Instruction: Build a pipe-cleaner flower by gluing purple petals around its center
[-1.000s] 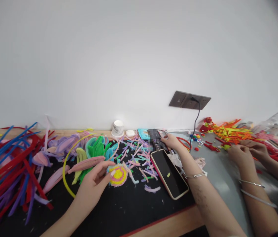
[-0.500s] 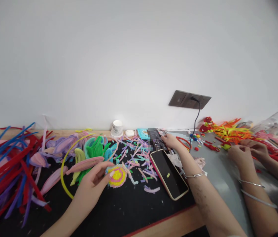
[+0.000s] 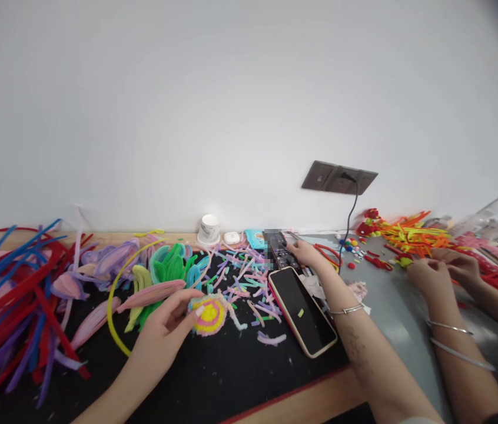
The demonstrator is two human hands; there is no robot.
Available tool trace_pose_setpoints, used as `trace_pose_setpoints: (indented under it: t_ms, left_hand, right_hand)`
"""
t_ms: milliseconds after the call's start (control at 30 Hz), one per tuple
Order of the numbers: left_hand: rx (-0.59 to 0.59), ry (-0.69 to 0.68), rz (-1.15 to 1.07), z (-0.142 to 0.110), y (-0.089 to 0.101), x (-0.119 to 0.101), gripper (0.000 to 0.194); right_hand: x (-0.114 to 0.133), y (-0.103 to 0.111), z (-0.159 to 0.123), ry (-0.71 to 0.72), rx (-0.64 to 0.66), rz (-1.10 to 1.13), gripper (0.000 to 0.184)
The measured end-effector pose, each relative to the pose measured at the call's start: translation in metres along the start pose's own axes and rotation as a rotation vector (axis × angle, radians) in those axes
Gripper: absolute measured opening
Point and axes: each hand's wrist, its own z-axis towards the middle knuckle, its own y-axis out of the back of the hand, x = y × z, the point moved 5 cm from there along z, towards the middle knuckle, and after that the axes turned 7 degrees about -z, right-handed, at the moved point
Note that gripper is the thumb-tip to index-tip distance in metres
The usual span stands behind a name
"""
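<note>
My left hand [image 3: 170,318] pinches a round coiled chenille-stem disc [image 3: 210,317], yellow and pink with a pale blue fuzzy edge, between thumb and fingers. A pale twisted chenille tail [image 3: 236,315] trails off its right side. My right hand [image 3: 304,254] has its bent fingers at the right edge of a dark phone [image 3: 281,254] near the wall; part of that phone is blurred out. Just in front lies a larger-looking phone [image 3: 302,315] in a cream-rimmed case, screen dark, with a small yellow-green scrap on it. Cut chenille pieces [image 3: 249,271] lie scattered between my hands.
Red, blue and purple chenille stems [image 3: 19,306] pile up at left, beside pastel petals [image 3: 112,262], green leaves [image 3: 169,265] and a yellow stem [image 3: 111,312]. A white cup [image 3: 209,229] stands by the wall. A co-worker's hands [image 3: 443,274] work at right; a cord [image 3: 349,229] hangs from the socket.
The view has shifted very slightly. Both of my hands and the things they touch keep their places.
</note>
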Motion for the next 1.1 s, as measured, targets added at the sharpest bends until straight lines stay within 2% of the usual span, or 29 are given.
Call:
trace_pose_setpoints:
  t_ms: [667,1100]
  left_hand:
    - [-0.007,-0.011,0.014,-0.0004,-0.0005,-0.0016,0.022]
    - [0.000,-0.006,0.015,-0.0014,-0.0005,-0.0038,0.022]
  right_hand:
    - [-0.0017,-0.0009,0.0008,-0.016,-0.024,0.018,0.031]
    - [-0.0059,0.0008,-0.0024,-0.032,-0.089,0.107,0.016]
